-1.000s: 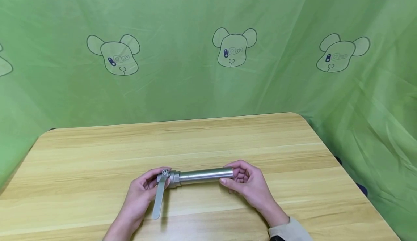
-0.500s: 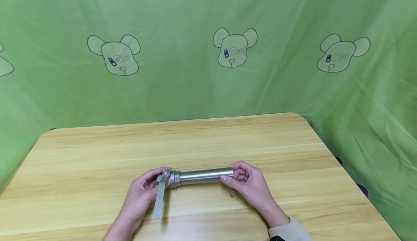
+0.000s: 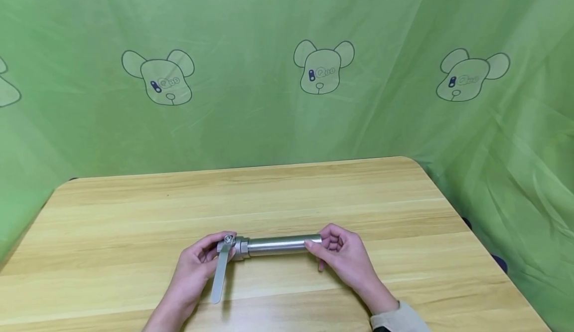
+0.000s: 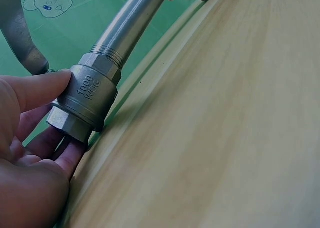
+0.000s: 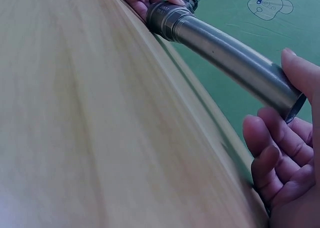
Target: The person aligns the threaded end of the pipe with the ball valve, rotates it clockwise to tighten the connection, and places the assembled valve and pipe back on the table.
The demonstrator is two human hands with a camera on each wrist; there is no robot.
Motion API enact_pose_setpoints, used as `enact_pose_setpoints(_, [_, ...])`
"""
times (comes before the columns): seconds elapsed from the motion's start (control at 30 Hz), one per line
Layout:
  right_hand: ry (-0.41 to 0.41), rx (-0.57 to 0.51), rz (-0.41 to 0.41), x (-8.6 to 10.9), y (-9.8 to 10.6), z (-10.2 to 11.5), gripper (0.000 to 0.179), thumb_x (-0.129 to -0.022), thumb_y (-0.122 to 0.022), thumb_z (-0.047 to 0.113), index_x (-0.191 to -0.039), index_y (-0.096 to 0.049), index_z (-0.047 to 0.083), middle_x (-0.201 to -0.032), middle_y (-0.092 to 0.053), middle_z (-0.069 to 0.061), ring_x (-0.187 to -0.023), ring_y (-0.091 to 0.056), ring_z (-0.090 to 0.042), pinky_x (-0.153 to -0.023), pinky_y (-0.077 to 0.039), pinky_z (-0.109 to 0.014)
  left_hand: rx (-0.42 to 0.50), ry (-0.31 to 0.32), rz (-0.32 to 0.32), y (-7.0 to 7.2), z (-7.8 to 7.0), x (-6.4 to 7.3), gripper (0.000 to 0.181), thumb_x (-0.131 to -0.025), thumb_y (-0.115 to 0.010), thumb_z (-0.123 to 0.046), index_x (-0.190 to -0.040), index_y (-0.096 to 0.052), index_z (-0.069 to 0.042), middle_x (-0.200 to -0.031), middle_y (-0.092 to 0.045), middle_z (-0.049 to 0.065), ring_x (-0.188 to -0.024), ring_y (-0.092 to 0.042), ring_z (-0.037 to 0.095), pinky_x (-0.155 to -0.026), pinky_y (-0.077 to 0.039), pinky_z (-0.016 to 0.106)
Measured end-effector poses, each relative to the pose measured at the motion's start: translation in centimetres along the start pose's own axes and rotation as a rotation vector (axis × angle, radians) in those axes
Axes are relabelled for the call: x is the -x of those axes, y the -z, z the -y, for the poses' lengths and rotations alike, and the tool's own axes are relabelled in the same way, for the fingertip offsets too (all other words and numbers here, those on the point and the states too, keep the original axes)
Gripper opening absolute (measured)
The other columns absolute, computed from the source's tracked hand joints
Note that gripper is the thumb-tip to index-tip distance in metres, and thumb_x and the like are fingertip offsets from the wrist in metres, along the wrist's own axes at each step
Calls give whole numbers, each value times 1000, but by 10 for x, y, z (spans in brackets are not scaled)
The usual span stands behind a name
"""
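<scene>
A steel ball valve [image 4: 85, 95], marked "1000 WOG", is gripped by my left hand [image 3: 192, 267], the thumb on its body and fingers curled beneath. Its flat lever handle [image 3: 219, 278] points toward the near side in the head view. From the valve's hex end a shiny steel pipe [image 3: 279, 244] runs to the right, a few threads showing at the joint in the left wrist view. At the pipe's free end, my right hand [image 3: 349, 258] pinches it between thumb and fingers. The right wrist view shows the open pipe mouth beside the curled fingers.
The valve and pipe are held close over a wood-grain table [image 3: 269, 197] with rounded far corners. Behind it and along both sides hangs a green cloth [image 3: 251, 117] printed with bear heads. A light sleeve [image 3: 399, 318] covers my right wrist.
The right hand's fingers have shifted slightly around the pipe end, a fingertip now showing below it. The left hand keeps its grip on the valve, and the lever has stayed at the same angle.
</scene>
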State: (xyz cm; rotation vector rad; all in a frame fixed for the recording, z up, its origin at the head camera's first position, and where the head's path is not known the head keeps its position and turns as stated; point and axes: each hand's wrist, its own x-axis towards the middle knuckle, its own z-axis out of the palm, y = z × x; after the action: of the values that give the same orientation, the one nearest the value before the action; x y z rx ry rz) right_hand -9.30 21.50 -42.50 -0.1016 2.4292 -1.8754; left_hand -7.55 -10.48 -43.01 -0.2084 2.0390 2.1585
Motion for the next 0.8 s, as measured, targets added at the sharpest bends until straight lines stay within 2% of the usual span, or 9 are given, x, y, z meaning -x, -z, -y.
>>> enact_pose_setpoints(0.13, [4,9,5,1,-1,0,30,-94,-84,20,-92,-61,1,-64,-64,-1,-52,-67,-21,-53,-50,-22,-13,3,-2,0,0,0,49,-91,-84,-9,-138,-70,-7,-142,-71,11,-127,-68,14,-102,-56,19])
enact_pose_setpoints(0.47, [3,35,8,2,-2,0,33,-98,-80,24,-88,-58,2,-61,-60,-2,-50,-65,-22,-55,-53,-24,-24,8,-10,0,0,1,50,-90,-85,-12,-138,-71,-9,-143,-70,10,-130,-67,19,-101,-56,18])
enact_pose_setpoints(0.8, [-7,2,12,0,-1,0,28,-97,-82,23,-97,-65,0,-69,-64,-2,-56,-68,-19,-60,-53,-23,-9,-5,2,0,1,1,48,-91,-82,-7,-138,-70,-7,-144,-70,11,-134,-66,22,-102,-56,17])
